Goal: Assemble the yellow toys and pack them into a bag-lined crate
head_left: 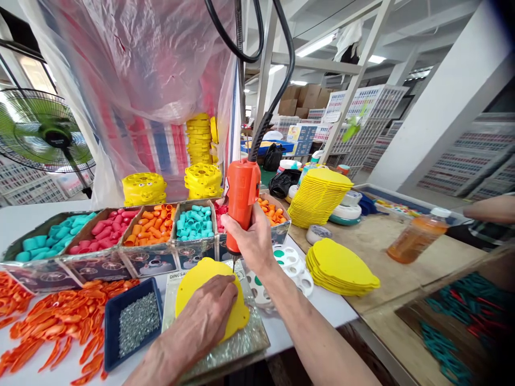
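My right hand (254,241) is wrapped round an orange electric screwdriver (240,198), which hangs upright from a black cable. Its thin bit points down at the upper right edge of a yellow plastic plate (197,276). Across that plate lies my left hand (207,305), pressing it down, with the fingers curled near the bit; the fingertips are partly hidden. Beneath the plate is a flat work block (249,343) wrapped in clear film. Left of it stands a dark blue tray (109,332) of small metal screws (139,321).
Boxes of teal (195,222), pink (115,225) and orange caps (151,225) line the back. Orange curved pieces (52,321) cover the left. White perforated parts (289,268) and stacked yellow plates (340,268) stand right, beyond them a bottle (418,236). Another person's arm (491,208) shows far right.
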### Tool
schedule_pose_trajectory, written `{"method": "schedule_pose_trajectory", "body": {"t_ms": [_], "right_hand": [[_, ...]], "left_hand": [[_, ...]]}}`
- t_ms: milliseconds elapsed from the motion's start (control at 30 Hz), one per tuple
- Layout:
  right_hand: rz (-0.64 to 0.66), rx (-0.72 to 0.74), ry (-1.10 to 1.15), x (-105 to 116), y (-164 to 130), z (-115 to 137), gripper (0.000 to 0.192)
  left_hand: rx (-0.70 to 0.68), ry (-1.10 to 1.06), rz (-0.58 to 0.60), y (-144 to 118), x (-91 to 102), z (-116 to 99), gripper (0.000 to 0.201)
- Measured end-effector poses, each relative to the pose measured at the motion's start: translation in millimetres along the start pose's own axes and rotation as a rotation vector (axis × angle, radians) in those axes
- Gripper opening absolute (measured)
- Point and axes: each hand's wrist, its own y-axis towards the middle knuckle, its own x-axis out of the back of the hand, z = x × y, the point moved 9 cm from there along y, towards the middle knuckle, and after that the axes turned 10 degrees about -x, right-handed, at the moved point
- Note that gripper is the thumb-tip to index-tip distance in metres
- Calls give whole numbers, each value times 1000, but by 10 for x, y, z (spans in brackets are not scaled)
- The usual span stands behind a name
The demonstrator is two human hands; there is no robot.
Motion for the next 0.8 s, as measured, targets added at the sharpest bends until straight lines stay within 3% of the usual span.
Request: {"method": "schedule_pose_trajectory", "body": {"t_ms": [233,533,800], "right_hand": [[21,-54,125,58,-25,56,31],[-30,-30,106,101,-41,2,29],[1,-51,153,71,-34,-3,32]], "left_hand": [[29,-57,21,-75,-53,-1,19],[129,-275,-63,-116,-3,131,19],[120,-256,-81,-93,46,134,18]]}}
